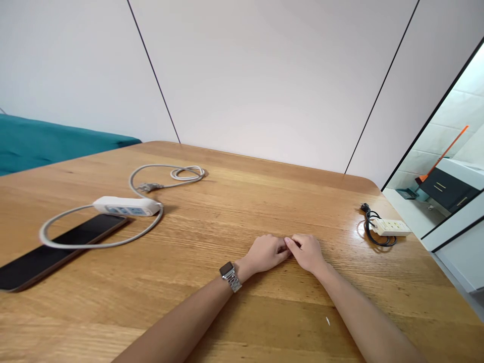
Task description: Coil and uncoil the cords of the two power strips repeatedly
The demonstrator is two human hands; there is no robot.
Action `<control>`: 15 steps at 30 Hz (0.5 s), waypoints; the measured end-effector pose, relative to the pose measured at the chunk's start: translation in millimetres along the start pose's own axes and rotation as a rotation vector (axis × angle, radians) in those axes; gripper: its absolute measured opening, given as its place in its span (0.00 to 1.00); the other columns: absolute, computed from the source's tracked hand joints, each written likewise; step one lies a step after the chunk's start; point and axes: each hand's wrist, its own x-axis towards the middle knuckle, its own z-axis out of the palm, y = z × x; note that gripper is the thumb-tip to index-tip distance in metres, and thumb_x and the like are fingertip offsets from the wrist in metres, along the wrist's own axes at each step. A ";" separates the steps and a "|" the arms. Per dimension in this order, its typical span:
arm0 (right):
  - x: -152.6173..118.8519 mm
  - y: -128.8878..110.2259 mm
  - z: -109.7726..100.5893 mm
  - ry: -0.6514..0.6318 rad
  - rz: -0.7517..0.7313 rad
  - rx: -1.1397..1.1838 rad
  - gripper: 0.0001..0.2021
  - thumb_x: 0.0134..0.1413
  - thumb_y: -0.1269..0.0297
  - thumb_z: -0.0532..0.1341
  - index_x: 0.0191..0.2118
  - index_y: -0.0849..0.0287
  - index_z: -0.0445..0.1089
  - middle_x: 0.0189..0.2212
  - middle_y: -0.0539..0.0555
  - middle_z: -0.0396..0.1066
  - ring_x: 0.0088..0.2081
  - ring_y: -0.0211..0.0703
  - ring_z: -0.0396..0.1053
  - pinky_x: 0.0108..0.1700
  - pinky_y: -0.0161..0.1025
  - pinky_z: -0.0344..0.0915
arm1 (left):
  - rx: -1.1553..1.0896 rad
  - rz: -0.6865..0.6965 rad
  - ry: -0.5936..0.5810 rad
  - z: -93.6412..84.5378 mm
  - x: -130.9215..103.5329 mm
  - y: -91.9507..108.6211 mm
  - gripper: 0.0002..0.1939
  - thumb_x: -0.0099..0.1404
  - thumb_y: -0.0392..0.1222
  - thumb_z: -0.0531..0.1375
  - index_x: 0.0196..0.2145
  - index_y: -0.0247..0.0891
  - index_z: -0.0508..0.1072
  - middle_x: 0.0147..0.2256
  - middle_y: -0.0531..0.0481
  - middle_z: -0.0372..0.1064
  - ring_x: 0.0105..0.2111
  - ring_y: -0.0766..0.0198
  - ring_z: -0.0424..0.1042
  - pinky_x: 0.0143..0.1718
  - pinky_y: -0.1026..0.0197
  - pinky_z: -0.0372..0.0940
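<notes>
On the wooden table (212, 217), my left hand (266, 252) and my right hand (305, 252) rest with their fingertips touching. Both are loosely closed with the fingers curled under, and no object shows in either. A watch with a metal band (230, 276) is on my left wrist. To the right lies a small white power strip (391, 227) with its black cord (372, 234) coiled beside it. A longer white power strip (126, 205) sits to the left, its pale cord (102, 246) looping across a black tablet-like slab (81, 232).
Behind the table stands a white panelled wall (257, 75). A teal couch (56, 141) is at the far left. Through an opening on the right, an orange-handled broom (446, 154) leans by a dark cabinet (448, 189). A small white scrap (327, 321) lies near my right forearm.
</notes>
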 end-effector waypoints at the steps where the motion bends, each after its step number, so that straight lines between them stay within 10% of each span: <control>1: 0.0 0.2 0.2 -0.001 -0.001 -0.006 0.21 0.62 0.57 0.52 0.19 0.58 0.63 0.20 0.48 0.67 0.24 0.35 0.59 0.28 0.34 0.48 | 0.002 0.000 -0.003 0.0 0.1 -0.1 0.16 0.65 0.47 0.51 0.30 0.40 0.76 0.29 0.48 0.75 0.27 0.63 0.71 0.24 0.64 0.49; 15: -0.2 1.1 0.7 0.002 0.001 -0.005 0.20 0.62 0.57 0.53 0.20 0.58 0.64 0.20 0.48 0.67 0.24 0.35 0.60 0.28 0.33 0.48 | 0.000 0.008 0.007 0.9 0.6 -1.3 0.15 0.65 0.46 0.51 0.29 0.40 0.75 0.28 0.49 0.75 0.26 0.63 0.70 0.24 0.64 0.48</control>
